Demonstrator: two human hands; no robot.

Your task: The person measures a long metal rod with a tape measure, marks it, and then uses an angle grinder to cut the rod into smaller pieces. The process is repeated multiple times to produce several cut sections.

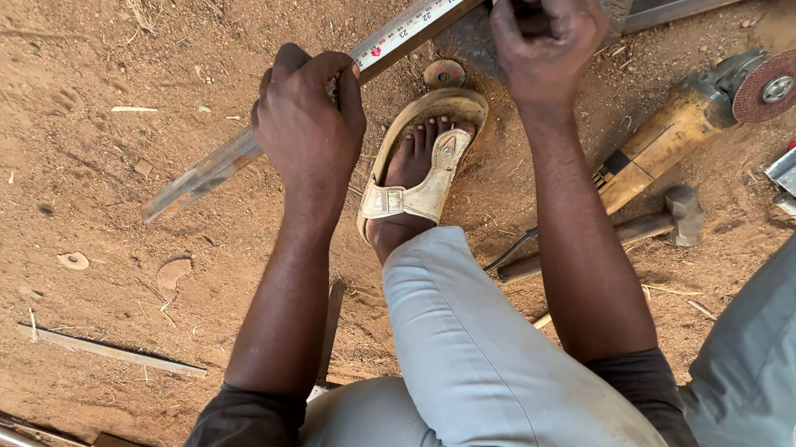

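My left hand (309,124) clamps the tape measure (421,18) flat on the steel bar (209,172) while my right hand (545,31) pinches what seems a marker, so I keep both steady.

The ground (86,68) is reddish-brown dirt. A tape measure (421,18) shows a white blade with black and red marks, lying on a dull grey metal bar (209,172). The sandal (424,172) is cream. The angle grinder (673,135) is mustard yellow with a maroon disc (776,85). The trousers (499,385) are pale grey.
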